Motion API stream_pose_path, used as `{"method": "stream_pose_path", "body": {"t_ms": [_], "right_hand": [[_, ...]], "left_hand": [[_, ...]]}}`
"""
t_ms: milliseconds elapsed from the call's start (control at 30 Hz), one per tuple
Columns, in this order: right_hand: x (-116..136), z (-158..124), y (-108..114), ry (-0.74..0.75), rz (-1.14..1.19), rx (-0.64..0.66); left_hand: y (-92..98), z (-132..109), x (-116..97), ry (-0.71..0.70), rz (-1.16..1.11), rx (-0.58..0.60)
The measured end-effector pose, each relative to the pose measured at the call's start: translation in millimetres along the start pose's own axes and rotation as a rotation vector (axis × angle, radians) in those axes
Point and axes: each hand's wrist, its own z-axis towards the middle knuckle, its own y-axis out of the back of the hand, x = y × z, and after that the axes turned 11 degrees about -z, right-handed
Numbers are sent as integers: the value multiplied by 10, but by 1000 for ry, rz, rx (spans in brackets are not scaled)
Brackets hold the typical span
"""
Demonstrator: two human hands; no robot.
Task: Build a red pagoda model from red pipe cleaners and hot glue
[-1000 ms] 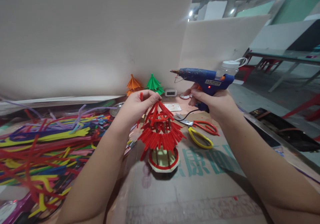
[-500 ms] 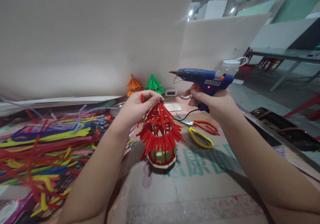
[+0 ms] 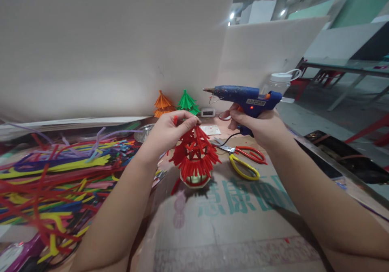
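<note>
My left hand (image 3: 175,131) pinches the top of a red pagoda model (image 3: 196,158), made of pipe cleaners in two roof tiers over a pale many-sided base. A short red piece also pokes out between its fingers. My right hand (image 3: 255,122) is wrapped round the handle of a blue hot glue gun (image 3: 240,95) with a small red light lit. The gun's nozzle points left, above and to the right of the pagoda's tip, apart from it. Scissors (image 3: 243,162) with one red and one yellow handle lie on the cardboard (image 3: 237,231) below my right hand.
Many coloured pipe cleaners (image 3: 60,178) are heaped on the left, by a metal bowl (image 3: 143,133). Orange (image 3: 163,103) and green (image 3: 187,101) pagoda models stand at the back near a small digital display (image 3: 208,112). A clear bottle (image 3: 278,83) stands behind the glue gun.
The red pagoda has tilted, its base swinging away from me and up. The glue gun has shifted slightly left and down.
</note>
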Motion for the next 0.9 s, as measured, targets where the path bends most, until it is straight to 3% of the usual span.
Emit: {"method": "stream_pose_path", "body": {"t_ms": [200,567,667,900], "right_hand": [[16,-13,-11,-54,4,5],[95,-38,3,44,108,-17],[141,-55,-21,61,196,-32],[58,-83,-37,46,89,52]], "left_hand": [[27,60,117,-178,139,10],[94,40,130,-55,254,-28],[163,24,112,-24,249,-100],[315,-43,102,21,156,-356]]}}
